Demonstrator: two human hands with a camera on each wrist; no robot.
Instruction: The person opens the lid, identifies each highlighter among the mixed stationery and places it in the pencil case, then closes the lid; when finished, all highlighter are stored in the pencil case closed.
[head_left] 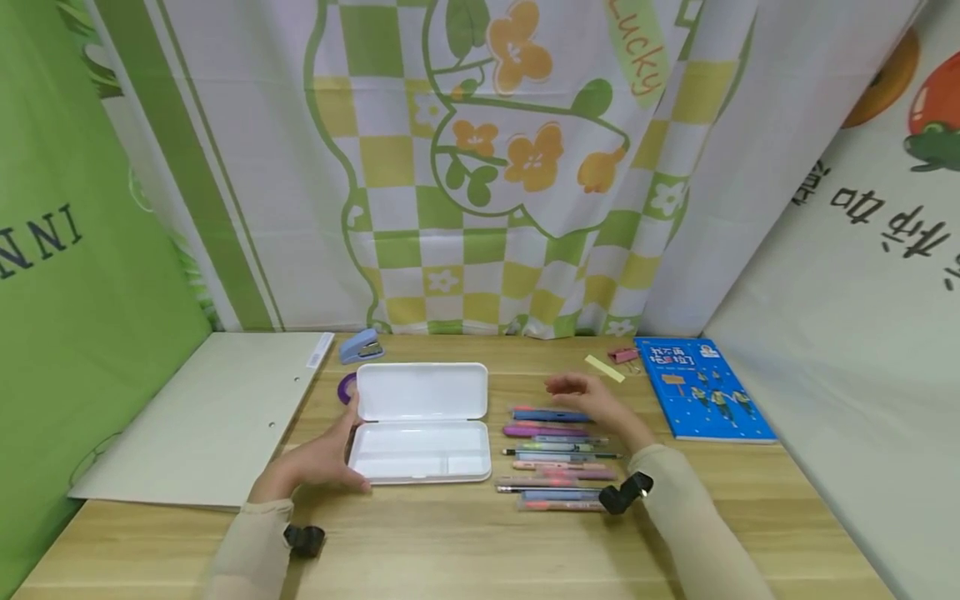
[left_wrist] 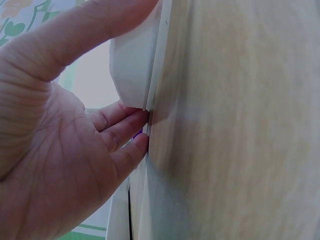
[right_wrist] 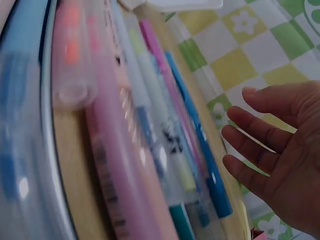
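Note:
A white pencil case (head_left: 420,454) lies opened flat on the table, its lid (head_left: 422,392) folded to the far side and its compartments bare. My left hand (head_left: 322,458) holds the case by its left end, thumb at the near corner and fingers along the far part of that side. In the left wrist view, the thumb (left_wrist: 95,25) lies against the case wall (left_wrist: 135,70) and the fingertips reach the table. To the right lies a row of several pens and pencils (head_left: 558,462). My right hand (head_left: 592,400) hovers empty by the farthest one, a blue pen (head_left: 551,415), fingers loosely bent.
Behind the case are a purple tape roll (head_left: 346,389) and a blue stapler (head_left: 362,346). A large pale board (head_left: 202,417) lies at left. Yellow sticky notes (head_left: 604,368), a pink binder clip (head_left: 622,356) and a blue book (head_left: 705,392) lie back right. Curtains (head_left: 525,275) border the table.

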